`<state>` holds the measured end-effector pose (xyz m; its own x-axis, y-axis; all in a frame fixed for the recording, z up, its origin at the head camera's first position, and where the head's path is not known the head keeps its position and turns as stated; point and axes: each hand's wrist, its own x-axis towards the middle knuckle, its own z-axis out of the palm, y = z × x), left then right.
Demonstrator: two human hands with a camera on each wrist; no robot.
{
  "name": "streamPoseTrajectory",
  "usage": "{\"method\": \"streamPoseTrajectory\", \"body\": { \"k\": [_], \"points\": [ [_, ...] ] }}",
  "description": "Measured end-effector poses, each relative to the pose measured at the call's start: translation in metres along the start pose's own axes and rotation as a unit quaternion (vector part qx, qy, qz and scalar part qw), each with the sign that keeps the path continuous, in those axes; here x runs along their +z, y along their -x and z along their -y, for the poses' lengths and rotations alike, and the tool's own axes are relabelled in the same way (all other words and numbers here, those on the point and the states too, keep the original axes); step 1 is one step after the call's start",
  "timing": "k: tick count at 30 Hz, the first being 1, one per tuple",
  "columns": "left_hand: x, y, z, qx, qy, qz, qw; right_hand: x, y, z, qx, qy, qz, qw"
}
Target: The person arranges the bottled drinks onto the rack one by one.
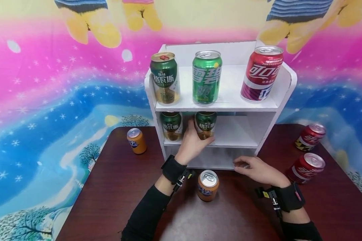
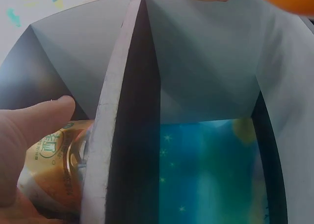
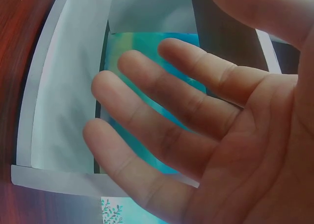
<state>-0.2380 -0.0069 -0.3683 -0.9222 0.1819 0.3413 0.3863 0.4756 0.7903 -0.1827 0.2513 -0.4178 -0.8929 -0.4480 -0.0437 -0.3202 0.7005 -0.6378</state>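
On the middle level of the white shelf (image 1: 235, 130), my left hand (image 1: 191, 142) grips a green-and-gold drink can (image 1: 205, 122), the thumb across its lower front and the fingers at its left side. The left wrist view shows the thumb (image 2: 44, 117) over the can's gold side (image 2: 51, 160). A matching can (image 1: 172, 126) stands left of that hand. My right hand (image 1: 259, 169) holds nothing and hovers by the lowest level's front edge, at the right. Its fingers are spread and slightly bent (image 3: 162, 121) in the right wrist view.
The top level carries a green-and-gold can (image 1: 166, 82), a green can (image 1: 206, 80) and a red can (image 1: 261, 75). Orange cans stand on the table in front (image 1: 208, 187) and at left (image 1: 137, 142). Two red cans (image 1: 310, 137) (image 1: 306, 169) stand at right.
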Motion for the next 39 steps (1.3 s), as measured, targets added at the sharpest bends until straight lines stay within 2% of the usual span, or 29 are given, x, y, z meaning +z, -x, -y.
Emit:
{"method": "streamPoseTrajectory", "body": {
  "k": [12, 17, 25, 31, 39],
  "points": [
    [-0.0022, -0.0008, 0.0012, 0.011, 0.005, 0.025, 0.9996, -0.0019, 0.0017, -0.0019, 0.012, -0.008, 0.005, 1.0],
    [-0.0012, -0.0008, -0.0005, 0.008, 0.011, 0.016, 0.9998, -0.0023, 0.0016, -0.0011, 0.01, -0.006, 0.006, 1.0],
    [0.002, -0.0012, -0.0007, 0.002, -0.005, 0.0, 1.0, -0.0024, 0.0009, -0.0007, 0.009, -0.006, 0.007, 1.0],
    [0.0003, -0.0012, -0.0015, -0.004, -0.004, 0.003, 1.0, -0.0022, 0.0006, -0.0006, 0.008, -0.007, 0.009, 1.0],
    [-0.0011, -0.0022, 0.0014, 0.006, 0.005, 0.016, 0.9998, -0.0022, 0.0027, -0.001, 0.01, -0.007, 0.006, 1.0]
  ]
}}
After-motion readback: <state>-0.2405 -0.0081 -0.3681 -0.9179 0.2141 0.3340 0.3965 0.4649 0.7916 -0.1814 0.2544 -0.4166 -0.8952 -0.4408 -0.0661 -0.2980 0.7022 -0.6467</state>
